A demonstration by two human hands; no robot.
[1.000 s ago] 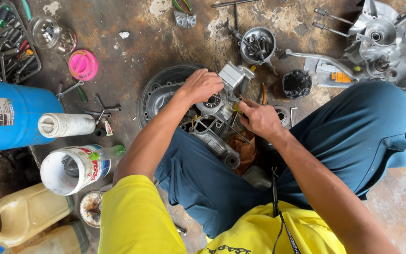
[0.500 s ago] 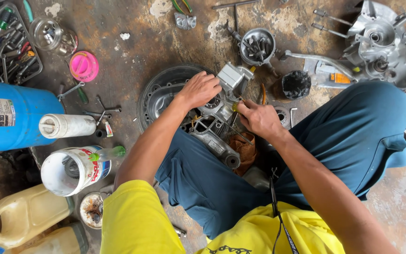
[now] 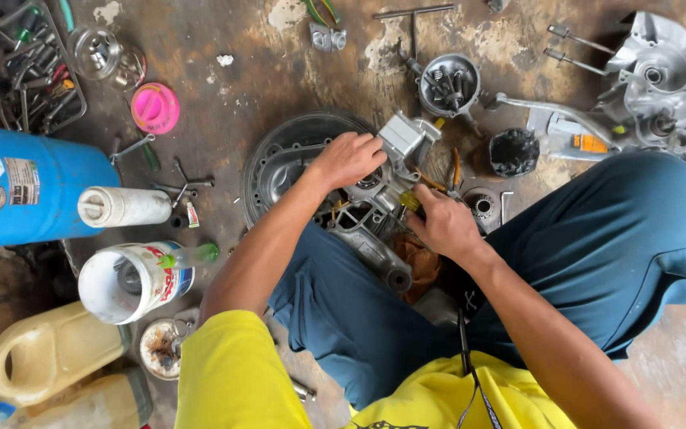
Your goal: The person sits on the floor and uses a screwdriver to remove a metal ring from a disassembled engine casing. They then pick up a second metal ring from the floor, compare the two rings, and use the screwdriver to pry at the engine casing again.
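I sit on a stained concrete floor with a grey metal engine part (image 3: 395, 171) between my knees. My left hand (image 3: 348, 159) rests on top of it, fingers curled over its upper left side. My right hand (image 3: 444, 225) is closed around a tool with a yellow handle (image 3: 411, 200) whose tip goes into the part; the tip is hidden. A dark round metal cover (image 3: 279, 159) lies under and left of the part. A brown rag (image 3: 418, 262) lies on my lap below it.
A blue drum (image 3: 17, 187), a white roll (image 3: 125, 206), a white tub (image 3: 132, 278) and yellow jugs (image 3: 49, 349) stand at left. A tool tray (image 3: 29, 71) and pink lid (image 3: 155, 107) lie upper left. A bowl of parts (image 3: 448, 83) and engine casing (image 3: 660, 79) lie at the far right.
Both hands stay on the engine part. The right hand has shifted slightly down and right with the tool; the view has barely moved.
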